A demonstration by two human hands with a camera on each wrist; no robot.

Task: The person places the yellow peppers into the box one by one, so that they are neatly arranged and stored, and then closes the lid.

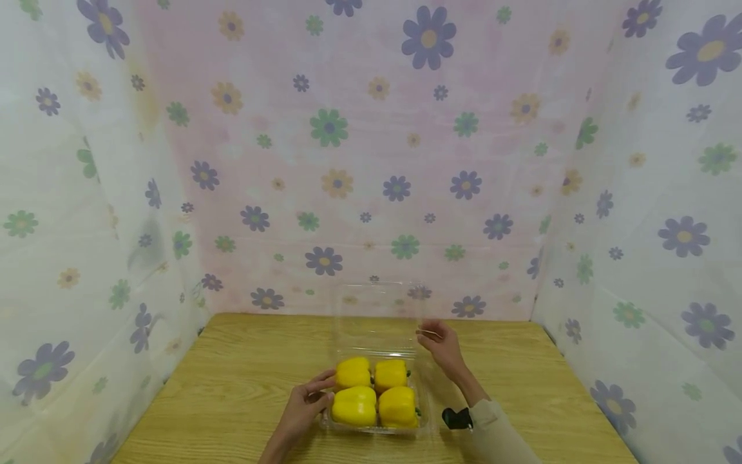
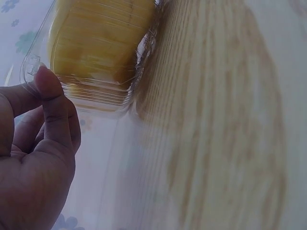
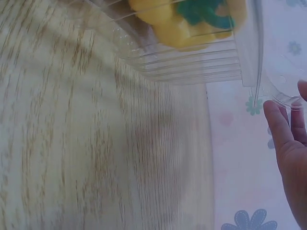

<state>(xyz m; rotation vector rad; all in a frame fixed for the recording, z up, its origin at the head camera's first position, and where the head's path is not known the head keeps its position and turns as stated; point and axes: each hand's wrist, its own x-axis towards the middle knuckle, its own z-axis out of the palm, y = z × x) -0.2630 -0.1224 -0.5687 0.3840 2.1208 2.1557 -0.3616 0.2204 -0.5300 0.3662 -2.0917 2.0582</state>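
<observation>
A clear plastic clamshell box (image 1: 426, 422) stands on the table with several yellow bell peppers (image 1: 354, 406) in it, set in two rows. Its transparent lid (image 1: 377, 316) is raised at the back, tilted up against the backdrop. My left hand (image 1: 303, 407) is at the box's left side; in the left wrist view, its thumb and fingers pinch the rim (image 2: 29, 72). With thumb and fingertips, my right hand (image 1: 443, 348) grips the lid's right edge. The right wrist view shows that clear edge (image 3: 283, 98) between the fingers, and a green stem (image 3: 206, 12) through the box wall.
The wood-grain table (image 1: 243, 374) carries the box near its front. Flowered cloth (image 1: 371, 161) hangs behind it and on both sides. A small black object (image 1: 458, 418) sits beside my right sleeve (image 1: 498, 432).
</observation>
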